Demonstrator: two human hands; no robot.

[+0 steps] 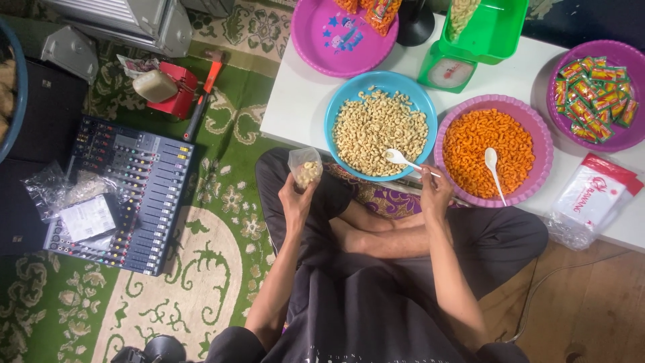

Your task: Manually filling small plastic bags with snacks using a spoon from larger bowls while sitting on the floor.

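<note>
1. The person sits cross-legged on the floor in dark clothes, knees up against a low white table (295,107).
2. The left hand (295,198) is curled around a small clear bag (306,169) and holds it up. The bag has a few pale snacks in the bottom.
3. The right hand (435,191) pinches the handle of a white spoon (402,159). The spoon's round end rests in the blue bowl (336,111), at its near edge.
4. The blue bowl sits on the table just past the hands. It is full of pale snacks.
5. Beside it is a purple bowl (531,121) of orange snacks with another white spoon (492,168) lying in it.
6. Farther back are a green scale (449,70), a pink bowl (316,47), and a purple bowl of small packets (621,138).
7. On the green carpet to the left lies a sound mixer (141,181) with lots of knobs.
</note>
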